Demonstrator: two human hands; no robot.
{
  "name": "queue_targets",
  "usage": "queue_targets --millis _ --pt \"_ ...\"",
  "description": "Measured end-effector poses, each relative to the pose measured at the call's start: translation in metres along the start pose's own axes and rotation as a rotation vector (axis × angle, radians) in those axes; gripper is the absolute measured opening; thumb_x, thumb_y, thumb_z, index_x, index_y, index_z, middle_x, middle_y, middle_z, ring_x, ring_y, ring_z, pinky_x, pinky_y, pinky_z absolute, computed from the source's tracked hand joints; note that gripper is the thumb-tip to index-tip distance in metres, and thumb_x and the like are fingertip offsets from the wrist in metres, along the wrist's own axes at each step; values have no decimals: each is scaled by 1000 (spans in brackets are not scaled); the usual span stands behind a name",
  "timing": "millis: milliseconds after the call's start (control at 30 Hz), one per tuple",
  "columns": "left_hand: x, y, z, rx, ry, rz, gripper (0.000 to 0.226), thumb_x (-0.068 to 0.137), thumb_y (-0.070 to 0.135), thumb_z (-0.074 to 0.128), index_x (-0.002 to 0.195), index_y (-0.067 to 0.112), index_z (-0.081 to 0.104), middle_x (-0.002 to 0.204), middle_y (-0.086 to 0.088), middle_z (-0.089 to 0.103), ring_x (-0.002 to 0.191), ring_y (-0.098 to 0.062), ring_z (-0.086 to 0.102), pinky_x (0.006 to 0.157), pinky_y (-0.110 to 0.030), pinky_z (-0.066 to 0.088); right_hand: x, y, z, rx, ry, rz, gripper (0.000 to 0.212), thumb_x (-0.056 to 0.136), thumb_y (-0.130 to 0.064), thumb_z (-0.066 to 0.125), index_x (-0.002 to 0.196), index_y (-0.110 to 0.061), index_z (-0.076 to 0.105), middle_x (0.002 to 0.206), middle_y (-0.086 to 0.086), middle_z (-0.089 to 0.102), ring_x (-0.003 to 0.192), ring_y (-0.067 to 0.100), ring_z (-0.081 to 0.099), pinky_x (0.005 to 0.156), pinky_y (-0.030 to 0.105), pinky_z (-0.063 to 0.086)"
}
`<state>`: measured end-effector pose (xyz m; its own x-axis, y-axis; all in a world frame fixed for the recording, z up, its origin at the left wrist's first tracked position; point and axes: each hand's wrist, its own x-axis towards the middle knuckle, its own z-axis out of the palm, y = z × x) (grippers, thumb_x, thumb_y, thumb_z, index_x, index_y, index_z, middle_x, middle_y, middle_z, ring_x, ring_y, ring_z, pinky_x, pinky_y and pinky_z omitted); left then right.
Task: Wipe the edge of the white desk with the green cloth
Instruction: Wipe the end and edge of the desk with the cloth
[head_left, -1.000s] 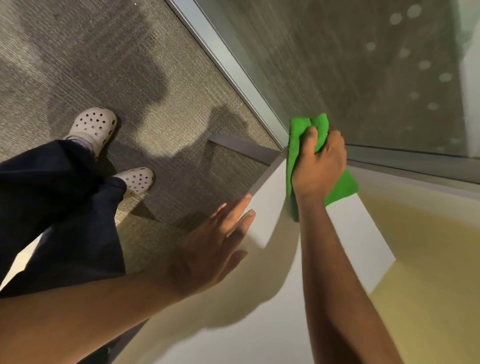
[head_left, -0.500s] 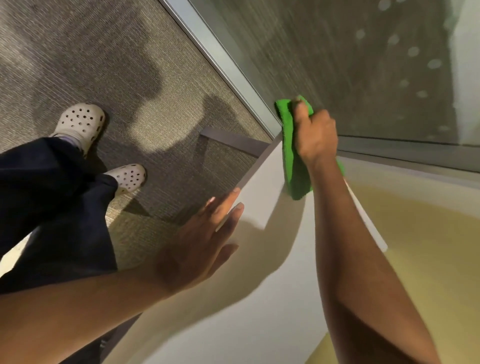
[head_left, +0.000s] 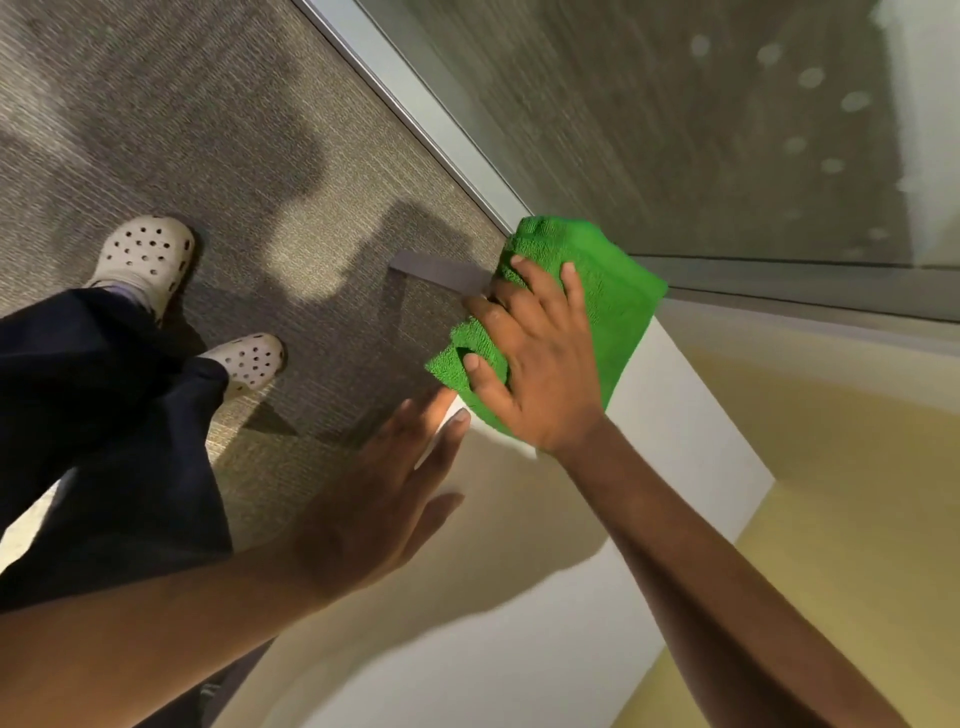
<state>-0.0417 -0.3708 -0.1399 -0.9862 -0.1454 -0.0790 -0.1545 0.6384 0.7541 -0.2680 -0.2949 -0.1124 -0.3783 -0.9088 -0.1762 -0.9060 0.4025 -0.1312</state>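
Seen from the head camera, looking steeply down, a white desk (head_left: 675, 452) fills the lower right, its surface partly tinted yellow by light and crossed by the shadows of two arms. At the desk's far left corner, a green cloth (head_left: 613, 291) is draped over the edge, bunched and folded, just below a glass wall (head_left: 675, 130) with a metal frame. The right hand (head_left: 540, 364) is laid on top of the cloth, fingers spread and curled slightly, with the thumb tucked into a fold on the cloth's left side; the cloth is pressed and held against the desk's corner. The left hand (head_left: 374, 509) is held open and flat, fingers together and extended, just beside the cloth at the desk's left edge; whether it rests on the surface or floats just above cannot be told. Left of the desk, grey carpet (head_left: 234, 130) is seen, with two pale perforated clogs (head_left: 145, 254) and dark blue trouser legs (head_left: 104, 441) of the person.
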Motion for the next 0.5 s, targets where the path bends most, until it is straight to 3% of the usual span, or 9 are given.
queue_targets --millis 67,133,233,300,367,433,500 --pt "1 -2 0 -35 -12 3 69 109 39 56 162 -1 38 172 -27 33 151 -50 47 125 -54 43 19 14 -2 -52 29 -19 47 97 -51 49 102 -11 74 99 10 66 124 36 61 131 57 17" --pt "3 -4 1 -54 -13 8 70 110 39 57 164 1 35 178 -22 21 159 -44 36 132 -51 33 40 24 -6 -95 34 4 45 94 -50 51 89 -12 75 86 10 62 101 34 63 128 55 24" --pt "1 -6 5 -81 -20 26 70 111 38 54 166 3 29 181 -18 9 164 -39 26 136 -47 23 62 28 -11 -107 21 141 51 92 -49 47 75 -11 76 78 9 69 91 33 61 107 48 46" --pt "0 -7 7 -104 -15 35 71 110 36 56 166 4 28 182 -17 6 164 -39 27 136 -44 20 76 25 -15 -37 36 375 51 90 -51 43 64 -14 67 78 9 71 91 35 61 85 43 50" --pt "-2 -8 8 -109 9 35 70 109 33 60 165 2 30 181 -19 11 161 -42 31 136 -44 22 94 25 -18 91 47 726 52 86 -59 42 58 -15 49 77 11 63 83 36 57 74 39 45" --pt "-4 -9 9 -106 30 36 69 109 32 61 164 1 33 180 -21 13 161 -42 33 136 -43 23 105 33 -20 200 31 1000 52 85 -63 42 60 -17 47 85 11 63 83 35 54 77 38 39" --pt "-5 -9 10 -104 38 43 69 109 33 60 164 0 34 181 -20 13 163 -40 30 136 -42 22 98 41 -21 236 47 1088 53 88 -61 39 71 -16 58 95 15 69 89 38 57 80 40 40"
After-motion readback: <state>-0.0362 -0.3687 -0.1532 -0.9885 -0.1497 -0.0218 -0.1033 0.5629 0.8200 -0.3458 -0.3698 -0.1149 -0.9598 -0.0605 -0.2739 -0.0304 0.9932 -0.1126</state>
